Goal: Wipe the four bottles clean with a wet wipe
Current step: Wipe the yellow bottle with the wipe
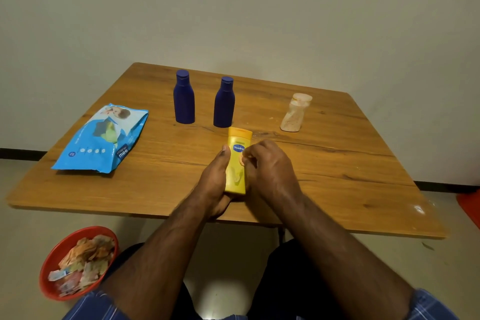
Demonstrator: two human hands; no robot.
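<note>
Yellow plastic lotion bottle with a blue oval label (237, 161) is held over the near middle of the wooden table (337, 163), cap end pointing away, base toward the person. The left hand (215, 184) is cupped along the bottle's left side, thumb laid up against it, fingers pressed together underneath. The right hand (267, 166) is closed against the right side, fingers curled inward near the label. Whether a wet wipe is pinched inside that curl cannot be told; no wipe is plainly seen.

Progress, as judged: this bottle is the one in hand, so wiping is either under way or about to begin. No sure sign of cleaned or uncleaned surfaces can be read on any bottle.

Two dark blue plastic bottles with flip caps, the left one (184, 97) and the right one (224, 102), are stood upright behind the yellow bottle, near each other but apart. A pale, translucent, dusty-looking bottle (296, 113) is stood leaning, well apart at the far right. All three are untouched at this moment and are presumed left to do.

A light blue soft pack of wet wipes (102, 138) is laid flat on the table's left side, within reach. A red bowl of crumpled used wipes or scraps (78, 262) is seen on the floor at the lower left.

Nothing is found standing in the way; the nearer blue bottle is just beyond the yellow bottle's cap and could be knocked.
</note>
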